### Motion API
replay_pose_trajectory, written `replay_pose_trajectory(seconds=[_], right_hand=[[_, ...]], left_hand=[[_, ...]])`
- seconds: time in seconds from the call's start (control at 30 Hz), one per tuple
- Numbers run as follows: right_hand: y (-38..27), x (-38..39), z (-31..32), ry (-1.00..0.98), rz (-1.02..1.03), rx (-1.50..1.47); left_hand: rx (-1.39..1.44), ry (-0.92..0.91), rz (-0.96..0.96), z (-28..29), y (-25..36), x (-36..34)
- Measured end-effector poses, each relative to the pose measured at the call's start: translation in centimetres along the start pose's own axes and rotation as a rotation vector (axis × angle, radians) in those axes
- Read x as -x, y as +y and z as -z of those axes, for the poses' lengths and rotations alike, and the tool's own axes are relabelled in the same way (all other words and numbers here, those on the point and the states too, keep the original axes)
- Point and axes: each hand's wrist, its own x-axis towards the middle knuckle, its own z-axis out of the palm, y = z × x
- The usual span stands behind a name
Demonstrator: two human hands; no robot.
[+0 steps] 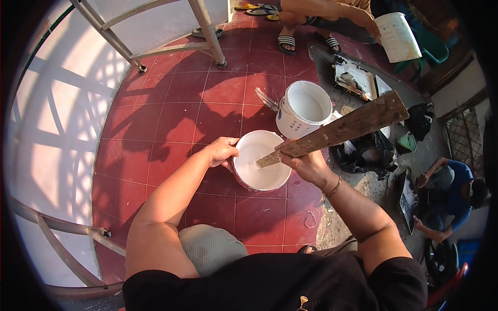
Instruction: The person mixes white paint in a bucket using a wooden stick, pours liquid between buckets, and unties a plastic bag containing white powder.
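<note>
A round white paint bucket with pale paint inside stands in front of me on the red tiles. My left hand grips its left rim, fingers closed over the edge. In my right hand is a long, paint-stained wooden plank. Its narrow end dips into the paint, and the wide end slants up to the right. A second white bucket, holding white paint or a similar liquid, stands just beyond. The plank hides part of the near bucket's right rim.
Metal frames stand at the far left and near left by the white wall. Black plastic bags and a paint tray lie on the right. One person holds a white bucket at the far right; another crouches in blue.
</note>
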Motion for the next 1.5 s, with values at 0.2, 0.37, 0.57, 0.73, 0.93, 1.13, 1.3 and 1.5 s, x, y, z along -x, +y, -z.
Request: replay_pose_trajectory(seconds=[0.2,0.37,0.57,0.73,0.93,1.13,1.3,1.5], right_hand=[[0.6,-2.6,-1.1,0.132,-0.01,-0.408],[0.5,-1.8,2.0,0.128,-0.002,-0.216],[-0.4,0.8,0.7,0.041,-0.05,-0.374],[-1.1,-1.2,-1.9,0.061,-0.068,-0.476],[0.9,-3.5,-0.9,0.21,-0.08,-0.358],[1.0,-1.4,0.8,0.158,-0.088,-0.154],[-1.8,-0.7,-2.0,0.041,-0.169,-0.456],[-0.6,-4.3,-4.1,0.1,-0.081,-0.475]], left_hand=[[-0.05,-0.027,0.028,-0.1,0.3,0.3],[-0.059,0.007,0.025,-0.3,0.3,0.5],[-0.136,0.073,0.041,-0.9,1.3,0.9],[-0.136,0.06,0.051,-1.3,1.9,1.4],[-0.118,0.097,0.005,-1.6,1.6,1.4],[-0.085,0.061,0.001,-1.5,1.8,1.3],[-0.116,0.105,0.05,-1.8,2.3,1.5],[-0.013,-0.013,-0.022,-0.2,0.2,0.0]])
